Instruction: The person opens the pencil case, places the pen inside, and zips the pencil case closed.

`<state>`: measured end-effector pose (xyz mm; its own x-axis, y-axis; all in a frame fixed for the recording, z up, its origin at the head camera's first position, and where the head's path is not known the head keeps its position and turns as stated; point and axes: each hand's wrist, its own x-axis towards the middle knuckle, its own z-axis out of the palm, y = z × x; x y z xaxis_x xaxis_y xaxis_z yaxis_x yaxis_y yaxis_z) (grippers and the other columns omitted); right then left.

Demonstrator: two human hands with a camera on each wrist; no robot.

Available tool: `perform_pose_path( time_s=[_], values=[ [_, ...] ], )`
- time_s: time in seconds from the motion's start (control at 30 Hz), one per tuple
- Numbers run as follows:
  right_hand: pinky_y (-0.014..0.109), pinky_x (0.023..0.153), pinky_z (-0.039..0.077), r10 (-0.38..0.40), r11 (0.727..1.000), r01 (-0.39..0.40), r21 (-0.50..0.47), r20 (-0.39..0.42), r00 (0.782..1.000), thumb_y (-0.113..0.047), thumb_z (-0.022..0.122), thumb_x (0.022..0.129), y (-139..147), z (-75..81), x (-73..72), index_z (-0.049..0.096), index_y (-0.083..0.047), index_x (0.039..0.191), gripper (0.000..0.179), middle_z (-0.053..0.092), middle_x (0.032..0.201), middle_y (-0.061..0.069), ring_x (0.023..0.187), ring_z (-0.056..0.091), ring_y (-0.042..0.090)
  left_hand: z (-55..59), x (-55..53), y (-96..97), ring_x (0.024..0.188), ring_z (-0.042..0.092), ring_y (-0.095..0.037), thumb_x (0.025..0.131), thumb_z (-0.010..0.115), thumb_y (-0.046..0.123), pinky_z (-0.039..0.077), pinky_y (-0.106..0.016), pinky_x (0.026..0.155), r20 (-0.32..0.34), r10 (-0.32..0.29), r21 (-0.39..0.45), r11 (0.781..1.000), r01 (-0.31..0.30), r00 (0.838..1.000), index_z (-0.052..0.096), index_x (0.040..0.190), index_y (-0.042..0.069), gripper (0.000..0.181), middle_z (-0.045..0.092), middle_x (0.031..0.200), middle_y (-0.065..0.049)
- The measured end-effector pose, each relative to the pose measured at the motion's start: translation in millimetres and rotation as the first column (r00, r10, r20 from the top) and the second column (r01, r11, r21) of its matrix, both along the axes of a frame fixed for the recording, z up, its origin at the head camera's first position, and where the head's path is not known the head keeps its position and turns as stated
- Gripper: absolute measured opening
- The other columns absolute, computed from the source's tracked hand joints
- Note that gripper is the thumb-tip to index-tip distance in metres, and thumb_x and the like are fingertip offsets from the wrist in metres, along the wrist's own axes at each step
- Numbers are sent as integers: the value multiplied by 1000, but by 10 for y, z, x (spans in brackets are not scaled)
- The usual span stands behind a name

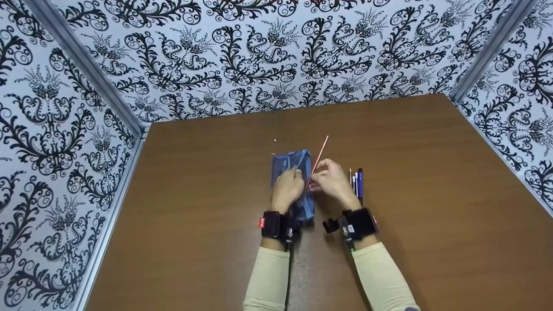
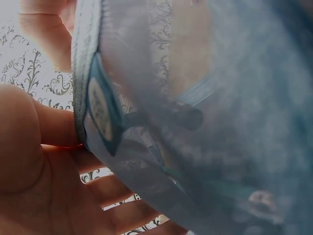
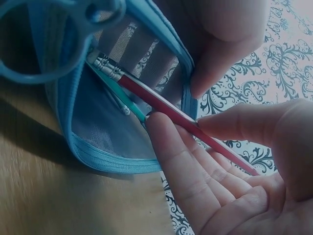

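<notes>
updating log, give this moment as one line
left hand: holds blue pouch | right hand: pinches red pencil | pencil end: at pouch opening

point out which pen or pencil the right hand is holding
The red pencil, pinched in the right hand, metal end at the open blue pouch. The blue pen and slimmer items beside it lie unheld on the table.

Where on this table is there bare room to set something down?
Bare tabletop lies between the pouch and the left wall, and between the loose pens and the right wall. The middle is crowded: left hand on the pouch, right hand holding the red pencil.
</notes>
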<state>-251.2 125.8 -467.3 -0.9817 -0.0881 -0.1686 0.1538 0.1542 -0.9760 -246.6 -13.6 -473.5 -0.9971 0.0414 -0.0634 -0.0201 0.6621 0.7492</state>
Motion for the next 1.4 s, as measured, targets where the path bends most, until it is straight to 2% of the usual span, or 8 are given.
perform_pose_path(
  time_s=[0.23, 0.63, 0.77, 1.13, 1.4],
  values=[
    [41, 69, 62, 22, 1000, -22, 1, 28, 999, 8, 56, 90, -15, -15, -12, 44, 6, 110, 23, 66, 78, 11, 63, 69, 23, 1, 2, 3, 135, 48, -34, 105, 34, 27, 38, -48, 112, 1, 10, -16, 1000, -10, 1000, 51, 143, 2, 49, 51, 147, -15],
    [40, 68, 62, 88, 994, -92, 58, 76, 993, 6, 56, 91, -7, -16, -15, 45, 9, 116, 28, 67, 80, 12, 60, 67, 17, -2, -6, -5, 134, 49, -34, 105, 35, 27, 38, -47, 112, -4, 11, -8, 1000, -11, 1000, 52, 143, 3, 49, 51, 147, -15],
    [37, 66, 62, 109, 992, -115, 59, 90, 990, 5, 56, 92, 0, -29, -17, 45, 8, 114, 25, 68, 78, 12, 60, 66, 17, 2, -1, -8, 134, 49, -34, 105, 34, 28, 39, -48, 112, 1, 8, -14, 1000, -8, 1000, 51, 143, 4, 49, 51, 147, -14],
    [37, 64, 62, 124, 987, -134, 85, 113, 986, 6, 56, 90, -8, -20, 8, 48, 6, 108, 19, 65, 79, 10, 59, 66, 17, 7, 0, -8, 135, 48, -35, 105, 35, 27, 38, -48, 112, 2, 22, -4, 1000, -22, 1000, 51, 144, 4, 48, 51, 147, -15],
    [34, 63, 61, 130, 985, -144, 98, 137, 982, 5, 57, 91, -4, -9, 21, 48, 9, 111, 23, 64, 87, 14, 60, 66, 18, 7, -1, -8, 135, 48, -36, 105, 35, 27, 37, -49, 112, 7, 24, 1, 1000, -24, 1000, 51, 144, 4, 48, 50, 148, -15]
  ],
)
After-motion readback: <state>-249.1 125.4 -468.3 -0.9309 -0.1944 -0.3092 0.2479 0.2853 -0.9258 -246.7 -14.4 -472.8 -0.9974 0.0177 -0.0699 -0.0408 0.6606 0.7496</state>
